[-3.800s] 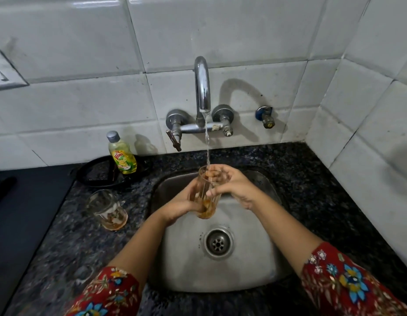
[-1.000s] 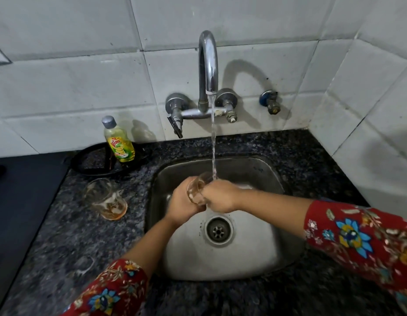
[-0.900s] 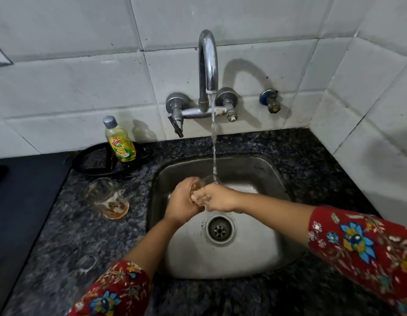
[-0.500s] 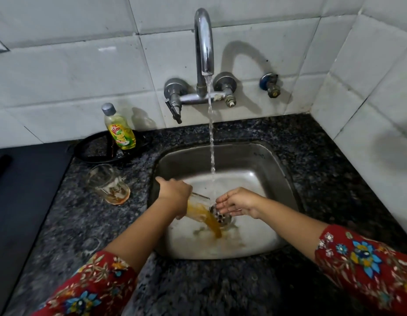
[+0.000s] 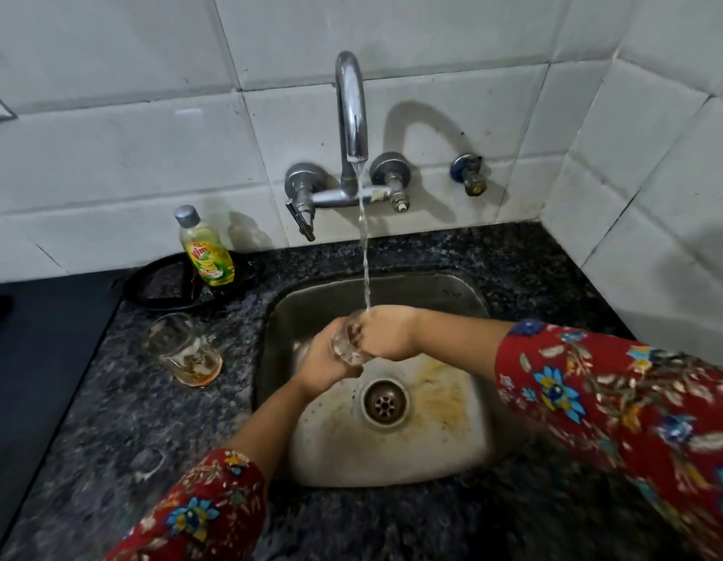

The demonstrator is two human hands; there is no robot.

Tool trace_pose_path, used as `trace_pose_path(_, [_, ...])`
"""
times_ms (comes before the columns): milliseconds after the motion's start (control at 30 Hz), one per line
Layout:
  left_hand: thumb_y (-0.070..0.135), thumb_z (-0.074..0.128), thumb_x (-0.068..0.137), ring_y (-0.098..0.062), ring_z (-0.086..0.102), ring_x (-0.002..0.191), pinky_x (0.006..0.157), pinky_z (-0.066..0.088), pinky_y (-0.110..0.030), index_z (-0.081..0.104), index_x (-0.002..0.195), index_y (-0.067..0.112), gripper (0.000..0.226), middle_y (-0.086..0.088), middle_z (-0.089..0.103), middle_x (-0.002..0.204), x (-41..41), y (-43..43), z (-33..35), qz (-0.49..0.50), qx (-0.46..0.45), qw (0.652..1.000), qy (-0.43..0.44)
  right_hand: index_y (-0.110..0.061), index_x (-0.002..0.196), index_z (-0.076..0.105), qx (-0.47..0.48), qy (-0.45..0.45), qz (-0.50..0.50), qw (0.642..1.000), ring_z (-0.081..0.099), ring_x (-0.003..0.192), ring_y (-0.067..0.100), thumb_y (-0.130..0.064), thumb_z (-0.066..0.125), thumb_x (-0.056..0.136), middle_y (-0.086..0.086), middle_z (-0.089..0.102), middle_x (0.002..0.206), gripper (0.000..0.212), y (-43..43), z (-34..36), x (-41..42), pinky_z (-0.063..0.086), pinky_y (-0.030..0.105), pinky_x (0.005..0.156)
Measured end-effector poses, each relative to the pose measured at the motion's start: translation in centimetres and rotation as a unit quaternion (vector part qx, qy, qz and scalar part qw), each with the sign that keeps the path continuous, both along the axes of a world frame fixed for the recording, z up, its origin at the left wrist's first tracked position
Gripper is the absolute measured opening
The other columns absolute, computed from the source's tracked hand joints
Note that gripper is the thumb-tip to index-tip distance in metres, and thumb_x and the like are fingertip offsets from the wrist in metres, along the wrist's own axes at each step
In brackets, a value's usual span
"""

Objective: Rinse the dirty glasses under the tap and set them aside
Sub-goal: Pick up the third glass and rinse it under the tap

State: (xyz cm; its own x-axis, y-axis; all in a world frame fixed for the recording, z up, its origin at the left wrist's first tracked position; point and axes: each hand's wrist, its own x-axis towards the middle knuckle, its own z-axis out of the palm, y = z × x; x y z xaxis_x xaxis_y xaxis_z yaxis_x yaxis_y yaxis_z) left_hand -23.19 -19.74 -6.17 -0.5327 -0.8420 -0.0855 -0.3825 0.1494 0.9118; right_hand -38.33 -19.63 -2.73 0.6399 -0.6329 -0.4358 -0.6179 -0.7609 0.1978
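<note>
A clear drinking glass (image 5: pixel 348 345) is held over the steel sink (image 5: pixel 453 451), under the stream running from the chrome tap (image 5: pixel 352 111). My left hand (image 5: pixel 321 362) grips the glass from below and the left. My right hand (image 5: pixel 386 332) wraps the glass from the right, with the water landing at its fingers. Most of the glass is hidden by both hands. A second glass (image 5: pixel 181 350) with a brown residue at its bottom stands on the dark granite counter (image 5: pixel 120 419) left of the sink.
A yellow dish-soap bottle (image 5: pixel 206 249) stands on a black round plate (image 5: pixel 161 285) behind the second glass. Brown residue streaks the sink floor around the drain (image 5: pixel 384 403). White tiled walls close the back and right. A black surface (image 5: pixel 31 358) borders the counter's left.
Half a second ago my left hand was tipping brown liquid out of the glass into the sink, with my right hand apart. The glass is back under the stream, held by both hands.
</note>
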Motion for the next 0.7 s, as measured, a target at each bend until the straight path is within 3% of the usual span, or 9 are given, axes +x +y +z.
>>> trace_pose_path(67, [0.020, 0.079, 0.060, 0.009, 0.060, 0.088, 0.087, 0.052, -0.028, 0.055, 0.092, 0.040, 0.045, 0.018, 0.061, 0.095, 0.2, -0.2, -0.4, -0.004, -0.036, 0.999, -0.003, -0.009, 0.101, 0.068, -0.003, -0.016, -0.053, 0.998, 0.060, 0.105, 0.026, -0.019, 0.048, 0.093, 0.007, 0.067, 0.108, 0.024, 0.0, 0.0, -0.2, 0.045, 0.039, 0.094])
trace_pose_path(133, [0.033, 0.072, 0.057, 0.001, 0.062, 0.095, 0.087, 0.052, -0.039, 0.059, 0.096, 0.038, 0.042, 0.016, 0.064, 0.097, 0.6, -0.9, -1.0, -0.009, -0.067, 0.997, -0.034, -0.013, 0.097, 0.067, 0.031, -0.112, -0.102, 0.988, 0.060, 0.098, 0.027, -0.026, 0.052, 0.091, 0.009, 0.067, 0.103, 0.021, 0.2, -0.6, -0.9, 0.047, 0.040, 0.090])
trace_pose_path(200, [0.034, 0.069, 0.066, -0.007, 0.060, 0.099, 0.087, 0.052, -0.039, 0.059, 0.102, 0.036, 0.037, 0.016, 0.062, 0.101, 0.2, -0.8, -1.4, 0.025, -0.113, 0.992, -0.054, -0.020, 0.085, 0.062, 0.093, -0.233, -0.196, 0.948, 0.062, 0.087, 0.024, -0.023, 0.055, 0.086, 0.005, 0.066, 0.091, 0.007, 0.6, -1.4, -0.5, 0.050, 0.039, 0.081])
trace_pose_path(267, [0.027, 0.069, 0.074, -0.005, 0.054, 0.099, 0.087, 0.048, -0.028, 0.058, 0.110, 0.031, 0.038, 0.016, 0.056, 0.102, -0.6, -0.7, -1.4, 0.091, -0.175, 0.979, -0.046, -0.025, 0.077, 0.057, 0.107, -0.359, -0.271, 0.887, 0.058, 0.079, 0.011, -0.006, 0.058, 0.083, -0.005, 0.060, 0.081, 0.020, 0.6, -2.3, 0.4, 0.049, 0.024, 0.075])
trace_pose_path(333, [0.020, 0.075, 0.072, 0.003, 0.051, 0.095, 0.083, 0.044, -0.015, 0.059, 0.114, 0.022, 0.045, 0.014, 0.056, 0.101, -0.8, -0.9, -1.7, 0.094, -0.184, 0.978, -0.022, -0.021, 0.090, 0.064, 0.051, -0.319, -0.220, 0.921, 0.059, 0.086, 0.014, -0.012, 0.055, 0.085, -0.003, 0.062, 0.089, 0.013, 0.4, -3.2, 0.1, 0.050, 0.030, 0.082])
trace_pose_path(433, [0.034, 0.082, 0.057, 0.001, 0.061, 0.100, 0.089, 0.050, -0.023, 0.061, 0.107, 0.032, 0.055, 0.011, 0.065, 0.106, 0.4, -2.1, -1.7, -0.027, -0.052, 0.998, -0.032, -0.019, 0.111, 0.064, 0.007, -0.141, -0.069, 0.988, 0.058, 0.109, 0.024, -0.023, 0.046, 0.094, 0.003, 0.065, 0.115, 0.025, 0.1, -2.2, -1.7, 0.045, 0.040, 0.096])
trace_pose_path(500, [0.030, 0.084, 0.054, 0.007, 0.062, 0.096, 0.086, 0.050, -0.017, 0.059, 0.104, 0.033, 0.055, 0.012, 0.066, 0.103, 0.6, -2.1, -2.0, -0.059, 0.000, 0.998, -0.024, -0.013, 0.120, 0.062, 0.026, -0.133, -0.073, 0.988, 0.053, 0.120, 0.024, -0.019, 0.049, 0.094, 0.007, 0.062, 0.125, 0.029, 0.1, -1.5, -2.3, 0.040, 0.037, 0.104])
trace_pose_path(567, [0.011, 0.082, 0.063, 0.015, 0.061, 0.085, 0.075, 0.046, -0.006, 0.060, 0.101, 0.022, 0.045, 0.013, 0.064, 0.095, -0.1, -1.3, -2.0, 0.006, 0.002, 1.000, 0.016, -0.013, 0.118, 0.062, 0.013, -0.158, -0.079, 0.984, 0.053, 0.121, 0.026, -0.016, 0.051, 0.092, 0.009, 0.062, 0.124, 0.029, -0.3, -1.9, -1.2, 0.040, 0.037, 0.103])
trace_pose_path(700, [0.018, 0.076, 0.061, -0.008, 0.061, 0.101, 0.086, 0.049, -0.025, 0.056, 0.107, 0.030, 0.051, 0.009, 0.063, 0.107, -0.9, -0.5, -3.2, 0.109, -0.103, 0.989, 0.007, -0.017, 0.114, 0.061, 0.015, -0.156, -0.179, 0.971, 0.055, 0.106, 0.023, -0.008, 0.049, 0.087, 0.005, 0.062, 0.113, 0.031, 0.3, -3.1, 0.7, 0.043, 0.029, 0.081])
